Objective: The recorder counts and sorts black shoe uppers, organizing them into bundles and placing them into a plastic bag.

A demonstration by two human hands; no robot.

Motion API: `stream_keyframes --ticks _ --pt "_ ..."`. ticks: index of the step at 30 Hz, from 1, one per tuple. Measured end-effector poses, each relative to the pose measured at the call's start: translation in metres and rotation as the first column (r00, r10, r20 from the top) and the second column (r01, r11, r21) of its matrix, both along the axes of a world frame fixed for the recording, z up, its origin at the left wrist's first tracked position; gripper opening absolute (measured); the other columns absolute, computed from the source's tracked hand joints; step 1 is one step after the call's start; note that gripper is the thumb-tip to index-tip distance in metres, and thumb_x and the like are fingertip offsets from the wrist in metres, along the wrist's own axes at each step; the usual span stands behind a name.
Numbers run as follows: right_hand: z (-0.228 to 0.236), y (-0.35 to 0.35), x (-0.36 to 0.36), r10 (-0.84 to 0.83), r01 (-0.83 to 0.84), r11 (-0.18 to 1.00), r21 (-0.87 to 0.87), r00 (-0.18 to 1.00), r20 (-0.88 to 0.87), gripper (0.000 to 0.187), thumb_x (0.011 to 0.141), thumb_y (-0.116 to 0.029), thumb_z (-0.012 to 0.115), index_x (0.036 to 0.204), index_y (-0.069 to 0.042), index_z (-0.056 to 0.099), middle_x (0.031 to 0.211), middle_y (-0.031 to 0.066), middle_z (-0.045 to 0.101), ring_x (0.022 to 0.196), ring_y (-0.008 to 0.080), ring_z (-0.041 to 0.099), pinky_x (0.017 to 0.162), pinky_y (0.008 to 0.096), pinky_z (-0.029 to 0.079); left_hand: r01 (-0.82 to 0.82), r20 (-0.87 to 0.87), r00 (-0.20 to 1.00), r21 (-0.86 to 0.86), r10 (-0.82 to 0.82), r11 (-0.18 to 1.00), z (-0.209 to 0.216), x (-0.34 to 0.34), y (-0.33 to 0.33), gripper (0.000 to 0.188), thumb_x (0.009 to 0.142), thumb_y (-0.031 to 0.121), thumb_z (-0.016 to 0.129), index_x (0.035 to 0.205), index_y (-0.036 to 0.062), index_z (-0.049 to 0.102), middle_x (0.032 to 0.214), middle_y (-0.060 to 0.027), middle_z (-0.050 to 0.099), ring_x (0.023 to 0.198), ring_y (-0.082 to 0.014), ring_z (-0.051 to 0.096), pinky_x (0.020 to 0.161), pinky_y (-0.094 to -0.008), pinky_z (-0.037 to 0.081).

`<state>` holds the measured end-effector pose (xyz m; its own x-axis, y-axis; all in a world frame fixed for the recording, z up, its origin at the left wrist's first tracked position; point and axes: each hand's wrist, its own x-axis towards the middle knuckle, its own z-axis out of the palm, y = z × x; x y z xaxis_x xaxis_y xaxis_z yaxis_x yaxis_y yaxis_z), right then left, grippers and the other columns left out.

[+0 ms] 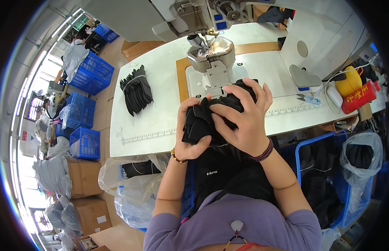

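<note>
Both my hands grip a bunch of black fabric pieces [198, 123] over the front edge of the white sewing table. My left hand [189, 144] closes round its left side, the thumb pressed on the front. Over the top and right side curl the fingers of my right hand [244, 119]. Just beyond them stands the sewing machine's metal post bed [211, 56], under the machine head [190, 19]. To the left on the table lies a tied bundle of black fabric pieces [136, 91]. How the held pieces are joined, I cannot make out.
Thread snips [309, 99], a red can [361, 97] and a yellow object [349, 81] are at the table's right. A blue basket [298, 163] with black pieces stands below right. Plastic bags [133, 188] hang below left. Blue crates [92, 73] and cartons [87, 178] line the aisle.
</note>
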<state>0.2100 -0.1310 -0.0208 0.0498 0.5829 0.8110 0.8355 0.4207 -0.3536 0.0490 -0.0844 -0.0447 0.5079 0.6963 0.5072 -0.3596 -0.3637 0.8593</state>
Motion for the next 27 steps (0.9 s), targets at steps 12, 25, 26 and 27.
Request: stream_keyframes --ticks 12,25,26,27 --pt "-0.001 -0.007 -0.005 -0.082 0.083 0.996 0.028 0.996 -0.023 0.019 0.063 -0.025 0.073 0.081 -0.020 0.069 0.109 0.0020 0.056 0.118 0.0318 0.039 0.100 0.0546 0.013 0.009 0.009 1.000 0.100 -0.009 0.995 0.000 0.001 0.000 0.077 0.065 0.011 0.063 0.132 -0.0001 0.027 0.122 -0.0157 0.044 0.130 -0.0318 0.033 0.107 -0.0439 0.024" --pt "0.007 -0.014 0.001 -0.052 0.059 0.987 -0.152 0.997 0.050 0.024 0.073 -0.026 0.070 0.096 -0.025 0.071 0.117 0.0029 0.052 0.121 0.0328 0.035 0.099 0.0585 0.008 -0.068 -0.068 0.994 0.171 0.081 0.983 0.000 0.003 -0.006 0.079 0.065 0.010 0.069 0.132 -0.0006 0.029 0.130 -0.0163 0.042 0.133 -0.0315 0.030 0.108 -0.0420 0.022" --pt "0.008 -0.014 0.003 -0.048 0.056 0.988 -0.147 0.997 0.060 0.024 0.073 -0.026 0.070 0.096 -0.025 0.071 0.117 0.0029 0.052 0.121 0.0328 0.035 0.099 0.0585 0.008 -0.070 -0.065 0.995 0.166 0.082 0.984 0.000 0.002 -0.006 0.079 0.065 0.010 0.069 0.132 -0.0006 0.029 0.130 -0.0163 0.042 0.133 -0.0315 0.030 0.108 -0.0420 0.022" --pt "0.008 -0.015 0.006 0.008 -0.004 0.989 -0.147 1.000 0.021 0.023 0.073 -0.035 0.068 0.093 -0.024 0.071 0.116 0.0035 0.051 0.122 0.0336 0.034 0.098 0.0600 0.008 -0.048 -0.064 0.996 0.164 0.060 0.985 0.000 0.002 -0.005 0.078 0.065 0.009 0.069 0.132 -0.0006 0.030 0.130 -0.0164 0.042 0.133 -0.0315 0.030 0.108 -0.0419 0.022"
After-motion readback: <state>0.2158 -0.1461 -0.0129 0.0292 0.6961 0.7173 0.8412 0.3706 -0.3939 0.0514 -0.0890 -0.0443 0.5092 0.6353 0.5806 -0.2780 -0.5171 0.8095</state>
